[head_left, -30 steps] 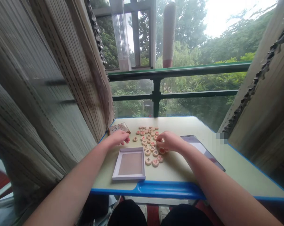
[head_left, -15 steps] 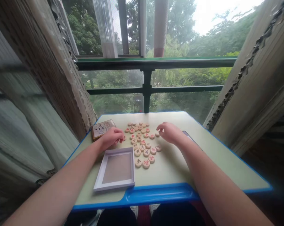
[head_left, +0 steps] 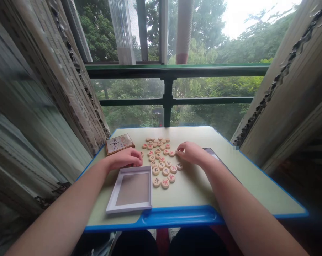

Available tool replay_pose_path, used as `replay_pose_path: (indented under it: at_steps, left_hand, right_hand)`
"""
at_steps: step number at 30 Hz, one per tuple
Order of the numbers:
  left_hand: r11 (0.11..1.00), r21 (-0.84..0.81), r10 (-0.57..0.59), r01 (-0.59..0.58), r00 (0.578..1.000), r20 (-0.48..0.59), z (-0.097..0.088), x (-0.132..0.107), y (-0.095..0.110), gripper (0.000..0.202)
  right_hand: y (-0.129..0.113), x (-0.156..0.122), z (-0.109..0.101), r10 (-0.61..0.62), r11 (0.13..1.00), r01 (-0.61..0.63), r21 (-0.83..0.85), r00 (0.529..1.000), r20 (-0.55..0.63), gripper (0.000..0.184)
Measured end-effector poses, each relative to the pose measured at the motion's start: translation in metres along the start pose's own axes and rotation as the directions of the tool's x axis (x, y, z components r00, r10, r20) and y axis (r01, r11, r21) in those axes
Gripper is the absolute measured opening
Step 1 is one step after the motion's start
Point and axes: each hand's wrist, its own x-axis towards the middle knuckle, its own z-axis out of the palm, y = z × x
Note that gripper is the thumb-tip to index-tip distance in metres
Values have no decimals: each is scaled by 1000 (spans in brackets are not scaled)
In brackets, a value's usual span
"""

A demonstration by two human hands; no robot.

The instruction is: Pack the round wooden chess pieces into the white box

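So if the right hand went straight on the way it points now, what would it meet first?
Most likely the red-marked round piece just ahead of the right hand; whether they touch is hard to tell from this view.

Soft daylight comes from ahead; sky (head_left: 234, 23) glares white, curtains (head_left: 286, 103) darken toward lower corners, edges stretch and blur.

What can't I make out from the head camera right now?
All in the head view:
- Left palm, and anything inside it: hidden by the left hand itself.
- Whether the right hand grips anything: its fingers block it.
- Flat device's near side: behind the right forearm.
- Farthest pieces' markings: too small.
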Motion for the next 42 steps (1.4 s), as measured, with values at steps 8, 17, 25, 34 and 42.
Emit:
replay_pose_path:
  at_steps: [8, 17, 25, 34, 42]
  left_hand:
    - [1000, -10, -2, 3, 995, 95, -4, -4, 1, 19]
    - [1000, -17, 15, -12, 988, 154, -9, -6, -2, 25]
    - [998, -43, 46, -37, 973, 227, -20, -5, -8, 30]
    - [990, -126, 85, -67, 985, 147, -23, 3, -16, 30]
    - [992, -118, 56, -34, 980, 190, -28, 6, -14, 29]
  right_hand:
    - [2, 4, -3, 82, 996, -87, 33, 990, 115, 30]
    - [6, 3, 1, 103, 995, -103, 14, 994, 22, 25]
    - [-37, 3, 2, -59, 998, 65, 18, 976, -209, 27]
    - [-72, 35, 15, -40, 990, 30, -137, 996, -74, 25]
    - [-54, 34, 24, -25, 997, 18, -72, 996, -84, 27]
